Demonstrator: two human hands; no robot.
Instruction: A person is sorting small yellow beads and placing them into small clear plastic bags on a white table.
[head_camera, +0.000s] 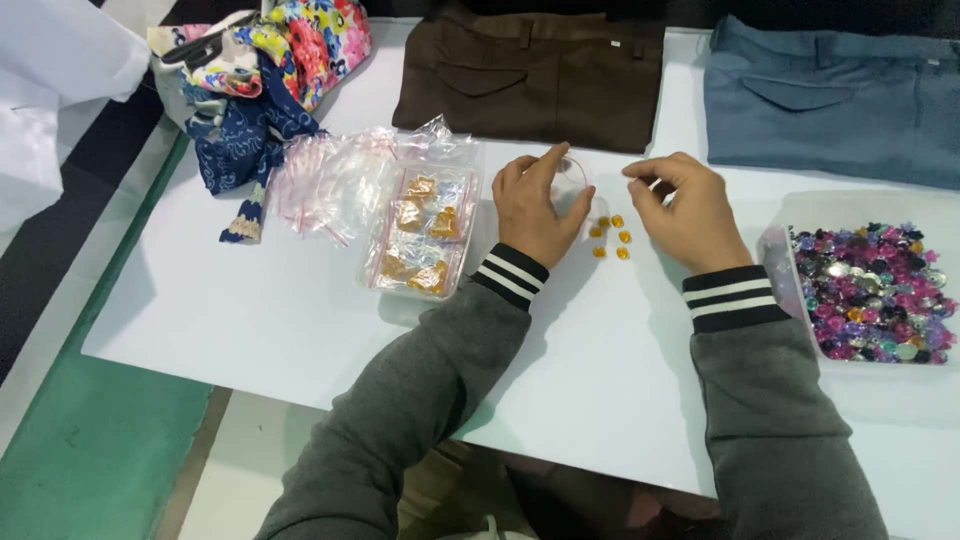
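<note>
With the left hand (538, 208) gripping a small clear plastic bag (575, 190) and the right hand (685, 210) pinched shut on something too small to tell, a careless sweep could scatter the loose amber beads (610, 236) between them.

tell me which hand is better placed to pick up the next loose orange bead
Probably the right hand: its pinched fingertips are free beside the orange beads, while the left hand holds a small clear bag.

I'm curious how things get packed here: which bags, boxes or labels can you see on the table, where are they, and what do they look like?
Small bag: clear plastic, in the left hand, above loose orange beads.
Filled bags: clear, holding orange beads, stacked in a clear box left of the hands.
Empty bags: clear with red strips, heaped left of the box.
Tray: clear, at right, full of purple, pink and silver beads.
Labels: none visible.
</note>
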